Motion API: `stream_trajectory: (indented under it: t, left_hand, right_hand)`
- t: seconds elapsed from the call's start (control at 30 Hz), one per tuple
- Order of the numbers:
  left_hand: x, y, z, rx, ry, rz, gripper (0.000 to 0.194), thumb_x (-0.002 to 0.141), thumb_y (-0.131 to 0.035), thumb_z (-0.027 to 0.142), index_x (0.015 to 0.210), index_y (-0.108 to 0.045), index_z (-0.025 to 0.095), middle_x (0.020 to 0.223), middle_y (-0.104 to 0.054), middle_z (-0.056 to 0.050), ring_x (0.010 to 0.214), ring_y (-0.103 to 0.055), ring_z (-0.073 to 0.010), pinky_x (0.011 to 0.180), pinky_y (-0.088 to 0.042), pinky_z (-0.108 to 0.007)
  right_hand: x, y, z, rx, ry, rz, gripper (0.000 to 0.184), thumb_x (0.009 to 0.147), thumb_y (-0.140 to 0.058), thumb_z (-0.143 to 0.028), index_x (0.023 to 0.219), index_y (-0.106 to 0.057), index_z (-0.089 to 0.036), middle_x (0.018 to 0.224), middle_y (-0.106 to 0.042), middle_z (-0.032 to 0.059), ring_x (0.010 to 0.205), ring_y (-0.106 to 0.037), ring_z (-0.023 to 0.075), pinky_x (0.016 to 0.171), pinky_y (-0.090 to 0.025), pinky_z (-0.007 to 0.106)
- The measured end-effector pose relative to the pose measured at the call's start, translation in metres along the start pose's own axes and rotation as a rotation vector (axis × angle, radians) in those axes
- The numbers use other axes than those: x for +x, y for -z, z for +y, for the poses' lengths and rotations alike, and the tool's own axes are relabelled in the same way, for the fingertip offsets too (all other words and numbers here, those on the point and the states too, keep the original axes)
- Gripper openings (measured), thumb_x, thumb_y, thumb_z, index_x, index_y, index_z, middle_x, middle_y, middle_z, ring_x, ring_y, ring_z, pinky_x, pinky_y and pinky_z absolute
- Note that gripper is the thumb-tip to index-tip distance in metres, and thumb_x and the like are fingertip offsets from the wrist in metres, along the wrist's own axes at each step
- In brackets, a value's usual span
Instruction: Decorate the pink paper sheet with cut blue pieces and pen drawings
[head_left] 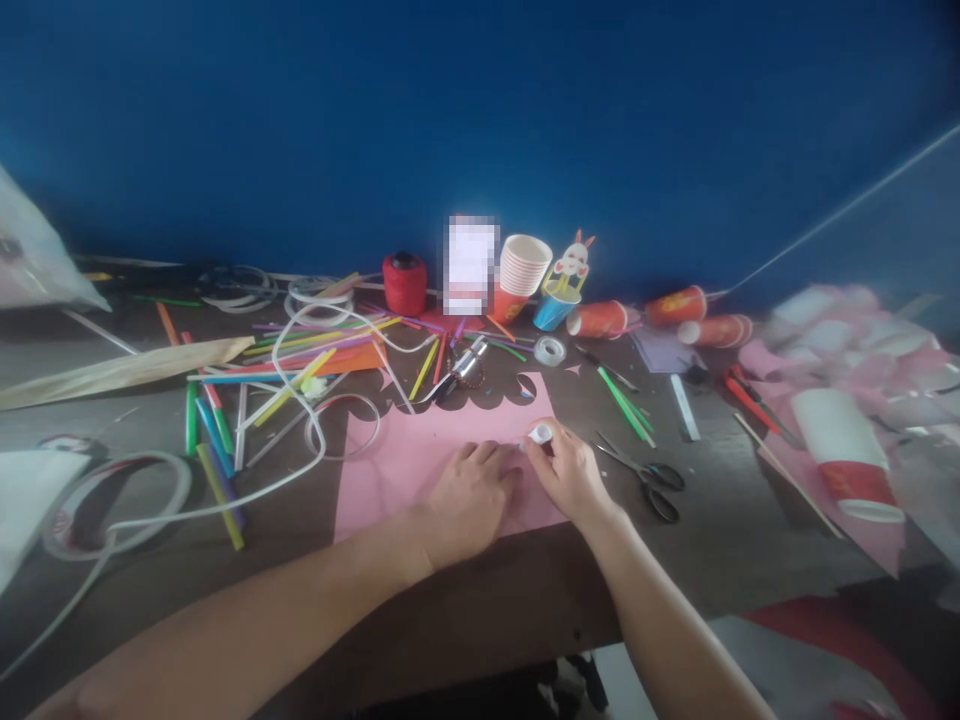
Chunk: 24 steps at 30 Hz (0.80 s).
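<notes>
A pink sheet of paper (405, 450) lies flat on the dark table, with scalloped cut-outs along its far edge. My left hand (472, 495) rests on the right half of the sheet, fingers bent and close together; whatever is under its fingertips is hidden. Beside it, over the sheet's right edge, my right hand (570, 475) is closed around a small white round-ended thing (540, 433), whose kind I cannot make out. Just right of that hand, black-handled scissors (649, 478) lie partly spread on the table.
Coloured straws (322, 355) and a looping white cord (319, 420) spread over the left. A tape roll (550, 350), stacked paper cups (523, 265), a blue cup (556, 305) and red yarn (405, 285) stand behind. Paper scraps (817, 330) and a red-banded cup (847, 455) are at right.
</notes>
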<state>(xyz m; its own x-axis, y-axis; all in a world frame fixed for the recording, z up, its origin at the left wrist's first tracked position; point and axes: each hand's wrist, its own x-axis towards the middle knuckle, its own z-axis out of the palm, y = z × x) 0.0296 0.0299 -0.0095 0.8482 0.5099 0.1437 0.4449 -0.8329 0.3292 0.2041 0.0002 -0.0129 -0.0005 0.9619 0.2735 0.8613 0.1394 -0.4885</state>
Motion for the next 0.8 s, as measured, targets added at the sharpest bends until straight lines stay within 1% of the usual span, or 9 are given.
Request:
stream_trajectory:
  t: [0.07, 0.17, 0.3, 0.43, 0.5, 0.57, 0.63, 0.73, 0.8]
  left_hand:
    - [0.0, 0.0, 0.0, 0.001, -0.002, -0.004, 0.028, 0.079, -0.047, 0.018, 0.104, -0.06, 0.017, 0.118, -0.052, -0.009, 0.106, -0.045, -0.0254, 0.088, -0.038, -0.04]
    - [0.001, 0.002, 0.001, -0.004, 0.004, -0.022, 0.029, 0.079, -0.047, 0.018, 0.105, -0.06, 0.018, 0.115, -0.053, -0.01, 0.104, -0.046, -0.0254, 0.087, -0.039, -0.04]
    - [0.001, 0.003, 0.001, -0.018, 0.015, -0.024, 0.026, 0.08, -0.046, 0.018, 0.102, -0.06, 0.017, 0.111, -0.054, -0.01, 0.104, -0.047, -0.0257, 0.087, -0.039, -0.041]
    - [0.0, 0.003, 0.0, -0.104, 0.029, 0.016, 0.024, 0.08, -0.047, 0.018, 0.101, -0.06, 0.017, 0.108, -0.056, -0.009, 0.102, -0.048, -0.0247, 0.088, -0.04, -0.041]
    - [0.001, 0.001, -0.003, -0.193, 0.052, 0.081, 0.026, 0.079, -0.048, 0.016, 0.103, -0.059, 0.015, 0.108, -0.057, -0.009, 0.101, -0.049, -0.0234, 0.088, -0.041, -0.039]
    - [0.004, -0.001, -0.007, -0.318, 0.111, 0.175, 0.026, 0.08, -0.047, 0.015, 0.104, -0.058, 0.013, 0.107, -0.058, -0.009, 0.1, -0.051, -0.021, 0.088, -0.042, -0.036]
    - [0.007, -0.003, -0.011, -0.481, 0.23, 0.246, 0.022, 0.083, -0.047, 0.02, 0.099, -0.061, 0.014, 0.099, -0.061, -0.008, 0.091, -0.055, -0.0177, 0.082, -0.045, -0.032]
    - [0.012, -0.002, -0.017, -0.742, 0.417, 0.255, 0.021, 0.083, -0.05, 0.031, 0.089, -0.065, 0.017, 0.086, -0.065, -0.003, 0.077, -0.058, -0.0142, 0.073, -0.046, -0.027]
    - [0.013, 0.003, -0.019, -0.876, 0.47, 0.218, 0.023, 0.082, -0.051, 0.034, 0.084, -0.066, 0.018, 0.083, -0.067, -0.002, 0.077, -0.058, -0.0139, 0.072, -0.045, -0.025]
  right_hand:
    - [0.0, 0.001, 0.001, 0.065, -0.046, 0.031, 0.013, 0.089, -0.044, -0.03, 0.088, -0.051, -0.019, 0.074, -0.06, 0.0025, 0.068, -0.057, 0.0164, 0.065, -0.042, 0.026]
    - [-0.001, 0.003, 0.003, 0.153, -0.117, 0.116, 0.012, 0.089, -0.044, -0.03, 0.088, -0.05, -0.02, 0.071, -0.06, 0.0011, 0.062, -0.057, 0.0149, 0.062, -0.042, 0.025]
    - [0.0, 0.004, 0.003, 0.177, -0.123, 0.136, 0.012, 0.088, -0.045, -0.03, 0.087, -0.051, -0.019, 0.072, -0.06, 0.0015, 0.065, -0.057, 0.0155, 0.064, -0.042, 0.026]
    - [-0.001, 0.003, 0.002, 0.244, -0.142, 0.146, 0.014, 0.088, -0.045, -0.031, 0.086, -0.052, -0.019, 0.07, -0.058, 0.0007, 0.061, -0.053, 0.014, 0.061, -0.042, 0.025]
    - [-0.003, 0.004, 0.002, 0.316, -0.165, 0.16, 0.016, 0.089, -0.042, -0.031, 0.086, -0.052, -0.019, 0.069, -0.056, 0.0002, 0.057, -0.05, 0.0128, 0.057, -0.041, 0.025]
    - [-0.007, 0.004, 0.002, 0.38, -0.172, 0.165, 0.017, 0.09, -0.041, -0.031, 0.089, -0.053, -0.019, 0.065, -0.053, -0.0008, 0.053, -0.047, 0.0119, 0.053, -0.039, 0.025]
    - [-0.011, 0.005, 0.001, 0.412, -0.153, 0.163, 0.017, 0.09, -0.041, -0.029, 0.093, -0.053, -0.018, 0.063, -0.051, -0.0014, 0.052, -0.046, 0.0119, 0.051, -0.038, 0.025]
    - [-0.016, 0.006, -0.002, 0.401, -0.06, 0.17, 0.015, 0.088, -0.042, -0.027, 0.096, -0.052, -0.018, 0.071, -0.054, 0.0017, 0.059, -0.05, 0.0139, 0.056, -0.042, 0.027]
    - [-0.017, 0.008, -0.006, 0.376, 0.027, 0.177, 0.014, 0.087, -0.044, -0.025, 0.096, -0.052, -0.019, 0.08, -0.056, 0.0043, 0.066, -0.053, 0.0158, 0.061, -0.044, 0.029]
